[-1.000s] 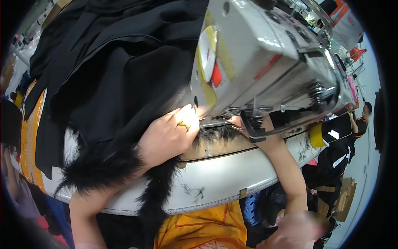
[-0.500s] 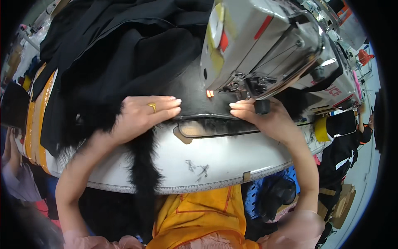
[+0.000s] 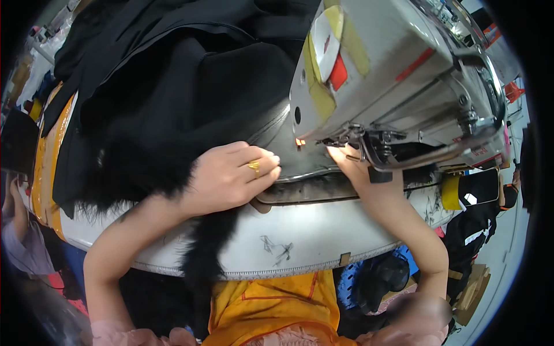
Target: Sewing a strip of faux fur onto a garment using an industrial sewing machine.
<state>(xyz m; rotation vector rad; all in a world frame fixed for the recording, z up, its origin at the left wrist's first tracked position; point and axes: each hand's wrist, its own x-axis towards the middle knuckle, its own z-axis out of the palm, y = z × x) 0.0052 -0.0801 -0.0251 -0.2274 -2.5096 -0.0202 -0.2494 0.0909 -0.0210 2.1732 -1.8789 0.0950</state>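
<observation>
white worktable, pale floor at right.

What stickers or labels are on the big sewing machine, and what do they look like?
Round sticker: machine's near end face, white and yellow.
Red patch: just below the round sticker, small, slanted.
Orange-red stripe: along the sewing machine side, thin.
Yellow tape: table edge right of the right hand, squarish.

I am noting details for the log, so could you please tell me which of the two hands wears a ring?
The left hand, lying flat on the black fur trim, has a gold ring on one finger. The right hand, under the sewing machine head, shows none.
</observation>
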